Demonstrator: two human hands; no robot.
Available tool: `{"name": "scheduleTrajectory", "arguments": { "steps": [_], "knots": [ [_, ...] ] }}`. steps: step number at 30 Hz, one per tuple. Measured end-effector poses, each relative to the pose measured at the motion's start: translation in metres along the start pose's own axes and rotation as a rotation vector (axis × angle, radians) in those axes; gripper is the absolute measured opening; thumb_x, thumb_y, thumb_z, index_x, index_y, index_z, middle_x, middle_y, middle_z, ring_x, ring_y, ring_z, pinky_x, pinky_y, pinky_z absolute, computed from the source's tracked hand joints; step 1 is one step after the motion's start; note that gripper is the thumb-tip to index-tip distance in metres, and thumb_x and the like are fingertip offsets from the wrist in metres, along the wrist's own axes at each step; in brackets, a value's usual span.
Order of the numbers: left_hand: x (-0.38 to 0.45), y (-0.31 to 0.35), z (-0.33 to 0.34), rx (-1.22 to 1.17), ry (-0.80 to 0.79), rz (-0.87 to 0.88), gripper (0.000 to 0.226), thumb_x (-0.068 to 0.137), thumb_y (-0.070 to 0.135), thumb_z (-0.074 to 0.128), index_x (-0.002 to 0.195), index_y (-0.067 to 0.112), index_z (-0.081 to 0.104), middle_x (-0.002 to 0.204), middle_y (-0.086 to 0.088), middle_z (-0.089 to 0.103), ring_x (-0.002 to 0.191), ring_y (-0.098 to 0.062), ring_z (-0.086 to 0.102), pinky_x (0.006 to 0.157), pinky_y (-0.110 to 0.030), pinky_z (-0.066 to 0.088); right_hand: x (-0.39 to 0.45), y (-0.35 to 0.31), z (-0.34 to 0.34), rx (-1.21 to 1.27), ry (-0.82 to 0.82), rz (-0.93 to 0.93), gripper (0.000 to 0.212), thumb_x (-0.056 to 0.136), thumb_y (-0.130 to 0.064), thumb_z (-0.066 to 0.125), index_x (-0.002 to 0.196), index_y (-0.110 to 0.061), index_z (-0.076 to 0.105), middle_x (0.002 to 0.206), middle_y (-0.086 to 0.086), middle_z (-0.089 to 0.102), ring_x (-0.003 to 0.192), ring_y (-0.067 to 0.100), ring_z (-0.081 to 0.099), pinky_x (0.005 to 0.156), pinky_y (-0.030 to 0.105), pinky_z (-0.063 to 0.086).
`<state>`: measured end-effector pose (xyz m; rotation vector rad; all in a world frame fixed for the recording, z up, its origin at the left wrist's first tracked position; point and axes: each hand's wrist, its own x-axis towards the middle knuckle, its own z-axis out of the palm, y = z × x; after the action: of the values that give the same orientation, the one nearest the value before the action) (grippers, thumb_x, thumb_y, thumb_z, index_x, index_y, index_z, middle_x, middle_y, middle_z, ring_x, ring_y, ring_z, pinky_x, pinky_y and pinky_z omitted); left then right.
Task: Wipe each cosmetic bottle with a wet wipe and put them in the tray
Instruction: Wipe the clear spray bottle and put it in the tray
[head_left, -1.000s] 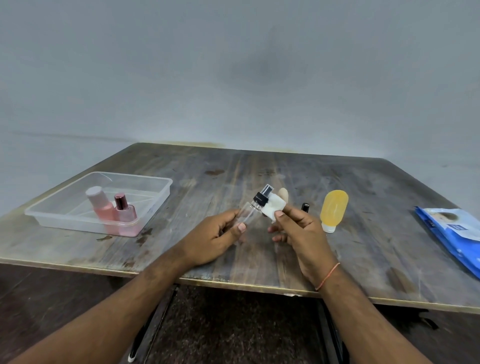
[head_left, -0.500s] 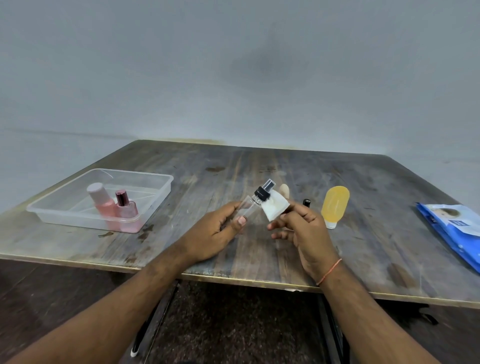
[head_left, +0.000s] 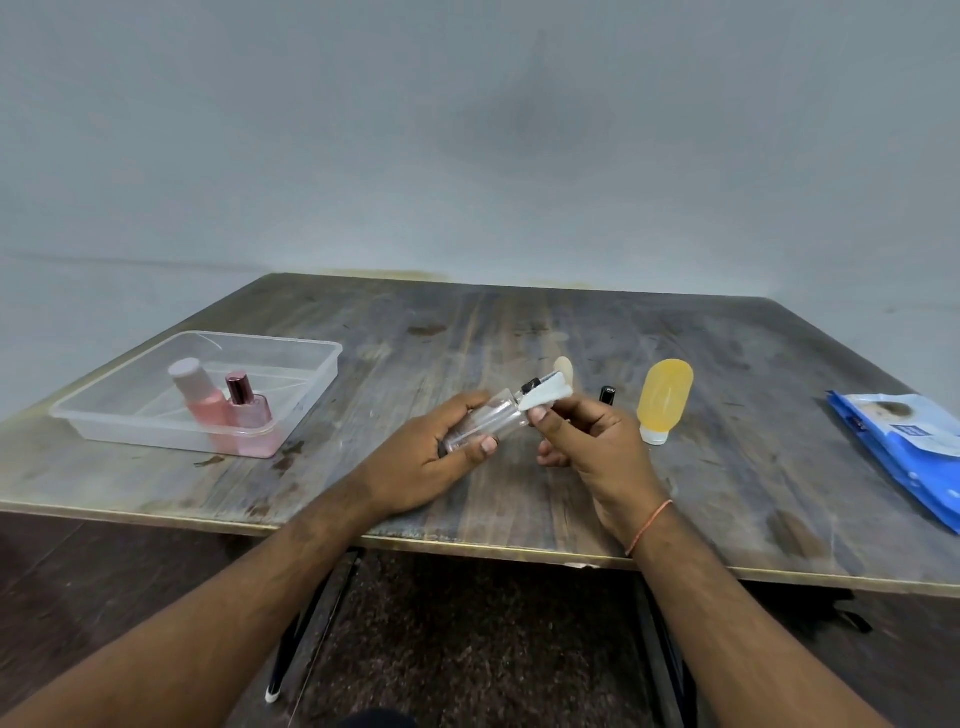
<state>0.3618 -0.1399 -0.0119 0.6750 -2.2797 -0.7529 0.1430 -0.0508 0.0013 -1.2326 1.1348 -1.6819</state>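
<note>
Your left hand (head_left: 431, 457) grips the clear spray bottle (head_left: 485, 420) by its lower body, fingers curled round it and thumb across its near side, so it lies tilted with the black nozzle pointing away to the right. Your right hand (head_left: 592, 447) pinches a folded white wet wipe (head_left: 545, 396) between thumb and fingertips, pressed against the bottle's neck. Both hands hover above the wooden table (head_left: 467, 509).

Just beyond your right fingers a small black-capped item (head_left: 607, 393) shows, mostly hidden. To its right lies a yellow bottle (head_left: 662, 400), cap toward you. Far right sits the blue wipe packet (head_left: 904, 447).

Well left of your left fingers, the clear tray (head_left: 93, 423) holds a pink bottle (head_left: 200, 402) and a rose-capped bottle (head_left: 248, 410), touching.
</note>
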Motion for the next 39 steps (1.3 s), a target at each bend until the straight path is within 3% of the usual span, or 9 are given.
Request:
{"name": "scheduleTrajectory", "arguments": {
  "steps": [5,10,14,16,19,25,30,35,39],
  "knots": [
    [0.0,-0.001,0.002,0.058,-0.056,0.016,0.053,0.102,0.062,0.058,0.152,0.054,0.041,0.119,0.009,0.071,0.098,-0.019,0.072,0.085,-0.049,0.06,0.002,0.001,0.0,-0.037,0.03,0.001,0.03,0.079,-0.04,0.086,0.095,-0.014,0.086,0.074,0.01,0.066,0.069,0.014,0.061,0.065,0.032,0.059],
    [0.0,-0.002,0.001,-0.022,-0.109,-0.018,0.042,0.104,0.058,0.056,0.145,0.048,0.051,0.119,0.019,0.07,0.109,-0.007,0.07,0.09,-0.031,0.057,0.0,0.001,-0.001,-0.084,-0.016,-0.035,0.034,0.082,-0.034,0.09,0.101,-0.006,0.083,0.105,0.025,0.075,0.088,0.018,0.067,0.067,0.032,0.058],
    [0.006,-0.01,-0.002,-0.02,-0.155,-0.058,0.061,0.108,0.068,0.033,0.143,0.03,0.066,0.117,0.001,0.073,0.113,-0.022,0.068,0.101,-0.045,0.054,-0.003,-0.003,0.001,-0.051,-0.033,-0.052,0.024,0.08,-0.032,0.085,0.1,-0.018,0.086,0.109,0.022,0.077,0.09,0.02,0.066,0.067,0.036,0.056],
    [0.01,-0.009,-0.001,0.02,-0.2,-0.037,0.059,0.112,0.061,0.031,0.119,0.021,0.075,0.099,0.0,0.071,0.099,-0.023,0.067,0.091,-0.048,0.054,-0.004,-0.004,0.001,-0.051,-0.042,-0.049,0.022,0.081,-0.033,0.085,0.099,-0.021,0.086,0.11,0.019,0.077,0.091,0.019,0.066,0.068,0.036,0.054],
    [0.014,-0.004,-0.001,-0.068,-0.211,0.03,0.048,0.113,0.05,0.039,0.093,0.018,0.07,0.085,-0.002,0.068,0.081,-0.024,0.067,0.076,-0.044,0.054,-0.004,-0.003,0.001,-0.063,-0.041,-0.042,0.02,0.082,-0.033,0.084,0.099,-0.022,0.086,0.111,0.017,0.078,0.092,0.018,0.066,0.066,0.034,0.054],
    [0.01,-0.007,-0.002,-0.269,-0.161,-0.083,0.036,0.093,0.053,0.068,0.103,0.019,0.072,0.092,0.01,0.072,0.086,-0.006,0.067,0.081,-0.024,0.053,-0.003,-0.001,-0.003,-0.079,-0.034,-0.055,0.027,0.082,-0.032,0.085,0.1,-0.011,0.085,0.109,0.021,0.077,0.091,0.021,0.065,0.065,0.031,0.054],
    [0.007,-0.007,0.001,-0.169,-0.111,-0.065,0.04,0.082,0.053,0.084,0.105,0.023,0.071,0.093,0.013,0.073,0.087,-0.002,0.067,0.081,-0.019,0.053,-0.002,0.0,-0.002,-0.112,-0.077,-0.061,0.03,0.081,-0.032,0.086,0.1,-0.008,0.084,0.109,0.026,0.075,0.085,0.025,0.062,0.067,0.037,0.052],
    [0.006,0.002,-0.002,-0.084,-0.19,0.043,0.017,0.101,0.052,0.064,0.113,0.043,0.07,0.095,0.007,0.07,0.089,-0.016,0.069,0.079,-0.035,0.055,-0.002,0.0,-0.002,-0.085,-0.089,-0.069,0.03,0.083,-0.028,0.086,0.102,-0.005,0.083,0.111,0.018,0.078,0.088,0.026,0.061,0.067,0.035,0.051],
    [0.005,0.001,-0.007,-0.187,-0.199,0.017,0.02,0.101,0.041,0.072,0.12,0.036,0.078,0.098,-0.008,0.075,0.093,-0.035,0.072,0.085,-0.053,0.059,0.0,0.005,-0.003,-0.121,-0.092,-0.111,0.05,0.079,-0.045,0.091,0.1,-0.001,0.08,0.109,0.035,0.069,0.084,0.027,0.062,0.068,0.038,0.051]
  ]
}}
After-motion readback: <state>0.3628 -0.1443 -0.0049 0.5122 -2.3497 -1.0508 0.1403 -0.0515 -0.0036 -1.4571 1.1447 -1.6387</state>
